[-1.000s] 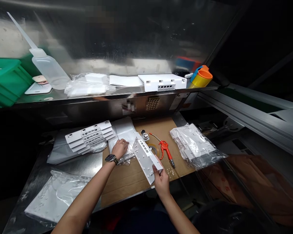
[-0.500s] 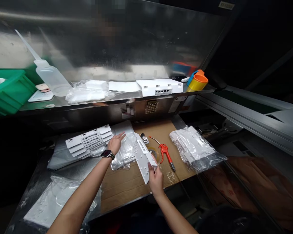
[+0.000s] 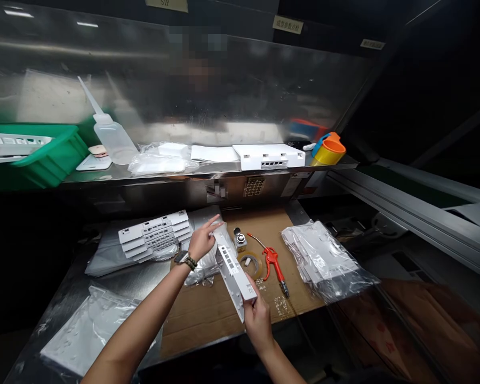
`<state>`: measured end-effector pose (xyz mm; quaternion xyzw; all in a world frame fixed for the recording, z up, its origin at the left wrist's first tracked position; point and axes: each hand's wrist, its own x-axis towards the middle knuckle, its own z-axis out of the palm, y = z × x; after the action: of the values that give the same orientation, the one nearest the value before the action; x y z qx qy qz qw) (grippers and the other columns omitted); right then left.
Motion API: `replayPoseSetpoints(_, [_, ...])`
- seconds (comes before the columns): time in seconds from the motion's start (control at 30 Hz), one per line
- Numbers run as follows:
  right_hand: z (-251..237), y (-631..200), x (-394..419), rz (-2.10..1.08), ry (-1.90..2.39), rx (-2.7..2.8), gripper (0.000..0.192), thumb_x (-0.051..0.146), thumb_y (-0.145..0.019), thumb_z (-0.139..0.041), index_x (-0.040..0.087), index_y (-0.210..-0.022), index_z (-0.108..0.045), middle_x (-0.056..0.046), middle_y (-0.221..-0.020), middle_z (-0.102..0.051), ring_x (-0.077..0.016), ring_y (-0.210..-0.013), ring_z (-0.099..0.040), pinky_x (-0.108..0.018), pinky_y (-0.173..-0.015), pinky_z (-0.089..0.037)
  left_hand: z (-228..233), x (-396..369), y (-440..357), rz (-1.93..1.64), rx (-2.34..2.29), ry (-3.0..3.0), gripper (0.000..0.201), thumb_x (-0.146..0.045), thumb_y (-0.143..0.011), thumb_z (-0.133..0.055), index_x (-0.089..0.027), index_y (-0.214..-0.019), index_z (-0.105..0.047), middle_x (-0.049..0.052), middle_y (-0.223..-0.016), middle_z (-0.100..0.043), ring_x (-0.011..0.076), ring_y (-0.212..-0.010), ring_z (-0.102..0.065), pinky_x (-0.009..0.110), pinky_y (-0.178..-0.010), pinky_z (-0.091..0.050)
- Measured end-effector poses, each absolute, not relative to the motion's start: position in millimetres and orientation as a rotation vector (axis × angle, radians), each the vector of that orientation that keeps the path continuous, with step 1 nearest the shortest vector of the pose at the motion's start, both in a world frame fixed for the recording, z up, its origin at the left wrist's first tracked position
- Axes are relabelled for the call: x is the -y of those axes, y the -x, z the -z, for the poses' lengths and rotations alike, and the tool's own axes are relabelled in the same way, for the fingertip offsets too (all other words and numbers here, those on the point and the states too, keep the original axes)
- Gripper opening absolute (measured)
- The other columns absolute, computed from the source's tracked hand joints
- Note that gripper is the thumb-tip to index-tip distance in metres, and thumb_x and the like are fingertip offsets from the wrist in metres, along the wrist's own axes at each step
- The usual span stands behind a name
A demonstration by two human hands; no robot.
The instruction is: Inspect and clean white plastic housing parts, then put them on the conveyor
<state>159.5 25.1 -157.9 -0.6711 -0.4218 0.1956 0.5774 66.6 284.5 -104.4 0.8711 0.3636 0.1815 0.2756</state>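
your right hand [image 3: 259,320] is gripping the near end of a white panel [image 3: 232,269], unbagged and tilted over the cardboard [image 3: 200,320]; your left hand [image 3: 202,241] is up at its far end, can't tell if it's gripping. the right bag [image 3: 324,253] and left bag [image 3: 78,336] already hold panels, but the panel stack [image 3: 154,237] sits loose. tape roll [image 3: 258,262] and red air gun [image 3: 272,261] kinda crowd your right side.

Left hand [image 3: 202,242] — now at far end of white panel [image 3: 237,274].
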Motion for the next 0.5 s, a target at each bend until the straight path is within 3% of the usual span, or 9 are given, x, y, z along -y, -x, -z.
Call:
replayPoseSetpoints(0.1, [138.3,-167.8,-28.1,-0.579,1.596,0.83,0.051,0.052,-0.1,-0.054,0.015,-0.133,-0.068,-0.018,-0.122,-0.076,-0.0315,-0.119,-0.071,-0.043,-0.101,-0.058,98.7,-251.3,-66.3,-0.495,-0.936,-2.451,0.066,-0.001,-0.087,-0.041,-0.034,-0.138,-0.066,0.001,-0.163,-0.044,0.0215,-0.083,-0.066,0.039,-0.076,-0.055])
replayPoseSetpoints(0.2, [119.7,-186.7,-33.2,-0.706,1.575,0.524,0.063,0.063,-0.092,-0.061,0.009,-0.124,-0.07,-0.02,-0.116,-0.077,-0.0319,-0.107,-0.075,-0.041,-0.092,-0.061,98.9,-216.0,-63.5,-0.461,-0.9,-2.491,0.086,0.008,-0.082,-0.032,-0.04,-0.152,-0.049,-0.002,-0.168,-0.033,0.0254,-0.094,-0.066,0.042,-0.077,-0.055])
replayPoseSetpoints(0.3, [106.1,-207.4,-28.2,-0.755,1.499,0.317,0.071,0.068,-0.086,-0.067,0.008,-0.124,-0.069,-0.019,-0.115,-0.078,-0.0318,-0.102,-0.076,-0.038,-0.083,-0.062,100.7,-185.1,-57.5,-0.428,-0.894,-2.453,0.107,0.014,-0.069,-0.029,-0.038,-0.162,-0.027,0.001,-0.171,-0.023,0.0257,-0.093,-0.068,0.037,-0.065,-0.055])
replayPoseSetpoints(0.4, [95.7,-215.1,-16.3,-0.754,1.534,0.313,0.072,0.066,-0.084,-0.07,0.008,-0.126,-0.07,-0.018,-0.113,-0.078,-0.0323,-0.1,-0.076,-0.037,-0.08,-0.063,93.7,-154.1,-54.3,-0.428,-0.807,-2.361,0.115,0.013,-0.065,-0.035,-0.035,-0.165,-0.006,0.007,-0.172,-0.018,0.0231,-0.083,-0.07,0.034,-0.06,-0.057])
replayPoseSetpoints(0.5, [91.0,-207.5,-8.8,-0.66,1.651,0.535,0.068,0.065,-0.086,-0.069,0.011,-0.128,-0.07,-0.017,-0.119,-0.077,-0.0347,-0.112,-0.072,-0.043,-0.094,-0.059,70.5,-115.7,-59.0,-0.505,-0.668,-2.236,0.116,0.008,-0.068,-0.044,-0.029,-0.165,0.008,0.013,-0.173,-0.004,0.0309,-0.1,-0.073,0.04,-0.071,-0.063])
